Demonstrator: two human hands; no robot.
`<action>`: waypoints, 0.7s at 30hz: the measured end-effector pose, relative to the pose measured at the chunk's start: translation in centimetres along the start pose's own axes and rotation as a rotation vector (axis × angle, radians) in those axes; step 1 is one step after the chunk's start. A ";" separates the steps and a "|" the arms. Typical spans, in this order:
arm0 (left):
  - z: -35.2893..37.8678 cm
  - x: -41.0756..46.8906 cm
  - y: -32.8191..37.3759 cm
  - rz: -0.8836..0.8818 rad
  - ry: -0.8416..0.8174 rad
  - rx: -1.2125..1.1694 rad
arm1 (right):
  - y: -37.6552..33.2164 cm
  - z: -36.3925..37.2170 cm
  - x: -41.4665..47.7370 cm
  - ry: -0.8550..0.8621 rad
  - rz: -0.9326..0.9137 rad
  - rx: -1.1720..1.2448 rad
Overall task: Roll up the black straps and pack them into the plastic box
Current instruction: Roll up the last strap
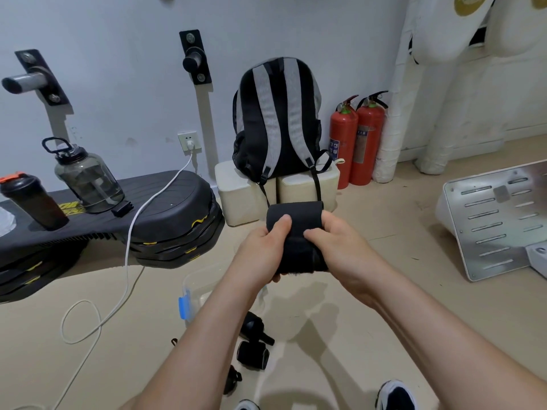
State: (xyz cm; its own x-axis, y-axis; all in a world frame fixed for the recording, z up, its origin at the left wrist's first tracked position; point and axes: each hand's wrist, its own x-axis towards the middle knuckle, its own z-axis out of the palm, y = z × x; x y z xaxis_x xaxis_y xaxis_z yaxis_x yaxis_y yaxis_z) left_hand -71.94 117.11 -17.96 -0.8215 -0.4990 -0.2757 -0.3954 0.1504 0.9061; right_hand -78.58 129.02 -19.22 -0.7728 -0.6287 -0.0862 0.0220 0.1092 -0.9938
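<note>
A wide black strap is held up in front of me, its upper end curled into a roll. My left hand grips its left side with the thumb on top. My right hand grips its right side, the thumb pressed onto the fabric. Below my left forearm the clear plastic box with a blue latch sits on the floor, partly hidden. Rolled black straps lie on the floor beside it, another roll just above and a third dark piece lower down.
A grey and black backpack rests on beige blocks against the wall. Two red fire extinguishers stand to its right. Stacked black step platforms with bottles are at left, and a white cable trails across the floor. A metal plate lies right.
</note>
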 end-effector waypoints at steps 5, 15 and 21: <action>0.1 0.0 -0.1 0.005 -0.061 0.054 | -0.3 -0.5 -0.7 -0.118 -0.044 0.048; -1.5 -0.7 -0.2 0.298 -0.226 -0.318 | -1.2 -1.1 0.1 0.093 0.100 0.308; -1.3 -0.8 0.3 0.405 -0.063 -0.130 | -1.5 -0.9 0.1 0.276 0.132 0.307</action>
State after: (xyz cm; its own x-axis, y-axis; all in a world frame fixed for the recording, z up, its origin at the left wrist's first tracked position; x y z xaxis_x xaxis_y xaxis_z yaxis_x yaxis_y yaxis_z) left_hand -70.85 116.42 -16.99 -0.9247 -0.3684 0.0958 0.0163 0.2130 0.9769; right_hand -79.22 129.46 -17.63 -0.8902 -0.3910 -0.2338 0.2879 -0.0851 -0.9539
